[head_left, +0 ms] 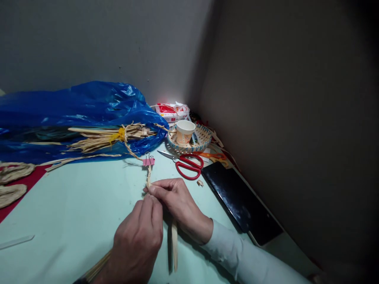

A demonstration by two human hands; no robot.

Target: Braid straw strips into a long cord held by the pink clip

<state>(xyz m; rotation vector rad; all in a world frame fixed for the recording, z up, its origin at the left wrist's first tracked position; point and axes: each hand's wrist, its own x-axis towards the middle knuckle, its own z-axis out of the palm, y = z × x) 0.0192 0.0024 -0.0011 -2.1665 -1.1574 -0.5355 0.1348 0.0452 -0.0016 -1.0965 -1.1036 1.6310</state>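
A pale braided straw cord [149,173] hangs toward me from a pink binder clip [148,161]. My right hand [180,205] pinches the lower end of the braid between thumb and forefinger. Just below and to its left, my left hand [139,236] has its fingers closed on the straw strands at the same end; its fingertips are partly hidden. A flat loose strand [174,246] hangs down beneath my right hand. More thin strands [99,265] show beside my left wrist.
Behind lie a blue plastic bag [89,102] and a tied straw bundle [97,138]. Red-handled scissors [189,166], a woven basket [204,136] with a paper cup [185,132], and a black tablet [239,201] are at right. Coiled braids [13,195] lie left.
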